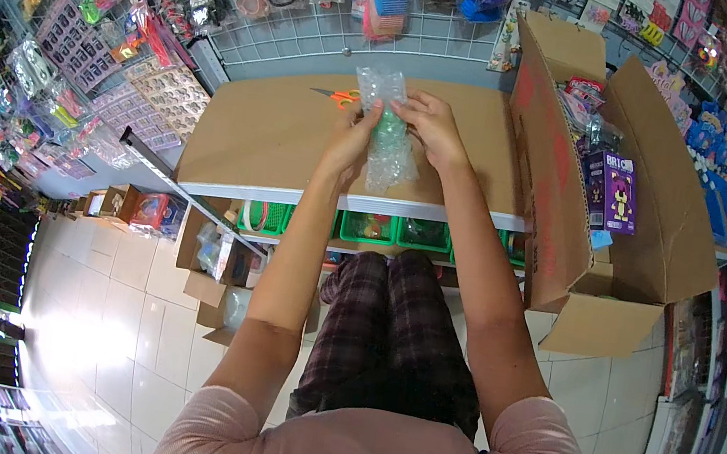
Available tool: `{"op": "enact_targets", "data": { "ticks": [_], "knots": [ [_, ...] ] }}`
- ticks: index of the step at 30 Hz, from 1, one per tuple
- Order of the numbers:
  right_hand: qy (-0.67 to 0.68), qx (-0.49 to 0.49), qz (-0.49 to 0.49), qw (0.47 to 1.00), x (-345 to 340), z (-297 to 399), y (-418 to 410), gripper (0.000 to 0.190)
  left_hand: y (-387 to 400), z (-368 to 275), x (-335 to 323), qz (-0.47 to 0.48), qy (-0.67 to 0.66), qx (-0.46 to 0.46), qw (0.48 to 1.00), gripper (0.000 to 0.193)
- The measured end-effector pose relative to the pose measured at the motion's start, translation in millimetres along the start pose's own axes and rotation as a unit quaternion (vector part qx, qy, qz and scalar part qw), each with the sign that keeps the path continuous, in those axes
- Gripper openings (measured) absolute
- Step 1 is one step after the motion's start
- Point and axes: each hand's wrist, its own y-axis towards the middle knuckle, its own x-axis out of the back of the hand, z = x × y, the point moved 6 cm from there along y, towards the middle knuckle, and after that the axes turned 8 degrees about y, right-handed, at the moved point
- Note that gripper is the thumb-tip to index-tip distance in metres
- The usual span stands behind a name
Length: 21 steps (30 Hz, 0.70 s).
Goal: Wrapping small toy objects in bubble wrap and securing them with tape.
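Above the brown shelf top point(264, 135), both my hands hold a strip of clear bubble wrap point(387, 163) with a green item point(391, 122) showing through it. What the green item is, I cannot tell. My left hand point(351, 133) pinches the wrap's left side, thumb on top. At its upper right edge, my right hand point(436, 125) grips with thumb and fingers. Just left of the wrap lie scissors with orange handles point(345, 96), their blades pointing left and the handles partly covered by the wrap and my left hand.
A large open cardboard box point(553, 185) on the right holds packaged goods, including a purple toy box point(612, 192). Green baskets point(369, 228) sit under the shelf top. Wire grid point(447, 46) with hanging accessories rises behind. Small cartons point(218, 255) stand at lower left.
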Motion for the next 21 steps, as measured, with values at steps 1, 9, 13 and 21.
{"op": "enact_targets", "data": {
  "ticks": [1,9,13,21],
  "knots": [
    [0.001,0.001,0.002,1.000,0.8,-1.0,1.1,0.042,1.7,1.6,3.4,-0.001,0.001,-0.002,1.000,0.035],
    [-0.031,-0.006,-0.052,0.998,-1.9,2.8,6.9,0.033,5.1,-13.2,8.1,-0.098,0.096,-0.118,0.983,0.032],
    [-0.055,-0.025,-0.046,0.997,1.4,11.9,4.5,0.034,9.1,-20.1,10.0,-0.115,0.151,-0.111,0.976,0.033],
    [-0.220,-0.010,-0.024,0.975,27.8,-32.4,24.9,0.031,36.7,28.7,25.9,-0.054,0.227,-0.048,0.971,0.016]
  ]
}}
